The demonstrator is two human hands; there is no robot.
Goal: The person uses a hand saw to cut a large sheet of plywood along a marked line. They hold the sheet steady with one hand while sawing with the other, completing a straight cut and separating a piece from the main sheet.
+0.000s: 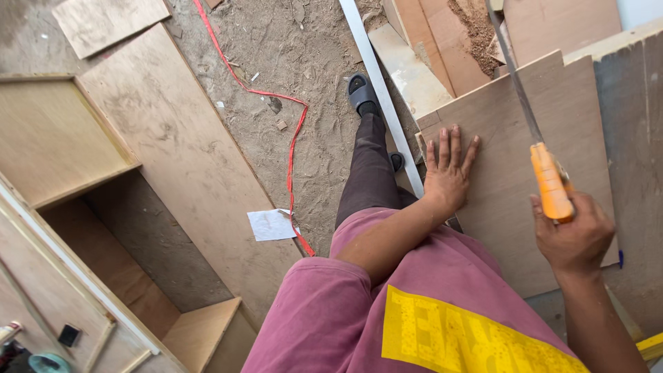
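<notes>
Right hand [577,238] closed around the orange handle of a handsaw [550,181], blade running up and away across the plywood board [511,200]. Left hand [447,173] open, fingers spread, palm flat on the same board near its left edge. Board lies tilted on a workbench [632,138] (sawdust piled further back). Beyond, dirt floor [311,76] with a red strap [290,148], paper scrap [271,224]; open wooden cabinet [69,159] at left.
</notes>
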